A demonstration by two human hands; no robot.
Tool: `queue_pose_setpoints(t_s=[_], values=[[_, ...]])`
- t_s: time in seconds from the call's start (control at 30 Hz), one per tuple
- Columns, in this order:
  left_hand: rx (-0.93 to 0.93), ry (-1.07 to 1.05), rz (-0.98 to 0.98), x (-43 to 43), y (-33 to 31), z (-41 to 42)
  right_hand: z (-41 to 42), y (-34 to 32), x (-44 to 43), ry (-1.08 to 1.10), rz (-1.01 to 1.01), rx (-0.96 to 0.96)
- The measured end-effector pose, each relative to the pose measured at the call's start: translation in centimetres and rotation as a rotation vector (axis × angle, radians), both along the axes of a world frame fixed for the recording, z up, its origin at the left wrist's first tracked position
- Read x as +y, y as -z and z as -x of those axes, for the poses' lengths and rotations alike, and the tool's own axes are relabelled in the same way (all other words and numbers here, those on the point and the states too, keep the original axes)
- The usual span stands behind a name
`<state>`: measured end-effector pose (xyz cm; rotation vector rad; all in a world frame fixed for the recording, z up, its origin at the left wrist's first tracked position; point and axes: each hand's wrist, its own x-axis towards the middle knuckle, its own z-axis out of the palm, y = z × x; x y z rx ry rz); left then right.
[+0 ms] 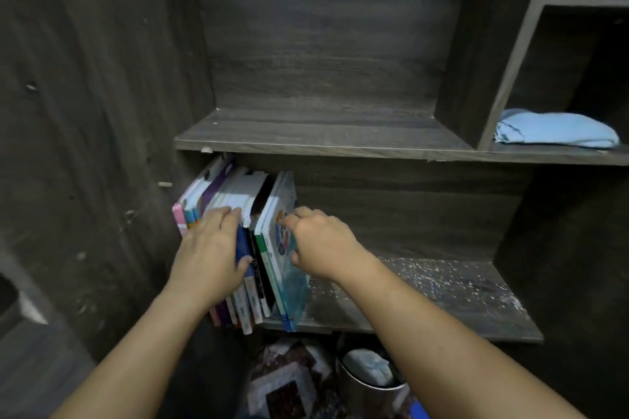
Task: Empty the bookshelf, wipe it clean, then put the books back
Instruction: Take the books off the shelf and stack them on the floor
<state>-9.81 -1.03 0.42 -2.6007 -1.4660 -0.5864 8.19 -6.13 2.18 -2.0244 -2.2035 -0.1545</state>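
Several books (238,201) stand upright at the left end of the lower shelf (425,303) of a dark wooden bookshelf. My left hand (211,248) grips the middle books, fingers over their top edges and thumb on a blue spine. My right hand (320,241) holds the outermost book (282,248), a white and teal one with a colourful cover, fingers curled on its top edge. A folded light blue cloth (554,129) lies in the compartment at the upper right.
The upper shelf (323,136) holds nothing. The right part of the lower shelf shows pale specks. On the patterned floor below stands a metal bin (371,381) with something pale inside. A dark wooden panel (85,112) fills the left.
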Motion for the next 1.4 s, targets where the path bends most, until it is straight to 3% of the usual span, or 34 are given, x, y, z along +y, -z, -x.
queue_pose_setpoints(t_s=[0.27, 0.57, 0.7, 0.93, 1.03, 1.1, 1.17, 1.27, 1.4], values=[[-0.018, -0.052, 0.059, -0.3, 1.7, -0.2, 1.3, 1.1, 1.5, -0.180, -0.052, -0.009], [0.003, -0.085, 0.045, -0.6, 2.4, -0.6, -0.9, 2.3, 1.6, -0.132, -0.196, -0.026], [0.004, -0.098, 0.069, -0.7, 2.6, -0.8, -1.7, 3.1, 2.4, -0.176, -0.185, -0.194], [0.070, -0.159, 0.047, -1.3, 2.7, -1.8, -3.1, 3.0, 2.5, -0.267, -0.393, -0.497], [0.036, -0.057, -0.037, -3.4, 4.3, -3.0, -4.4, 2.4, 1.7, -0.289, -0.496, -0.430], [0.024, -0.007, 0.042, -5.4, 5.7, -4.3, -5.1, 1.8, 0.8, -0.265, -0.526, -0.335], [-0.071, -0.045, 0.157, -6.8, 6.7, -5.3, -5.8, 1.0, -0.4, -0.219, -0.528, -0.232], [-0.241, -0.115, 0.148, -6.6, 6.7, -5.3, -7.1, 0.3, -2.4, -0.130, -0.514, -0.104], [-0.150, -0.091, 0.074, -4.8, 4.4, -5.4, -9.2, -0.2, -5.5, 0.012, -0.620, -0.103]])
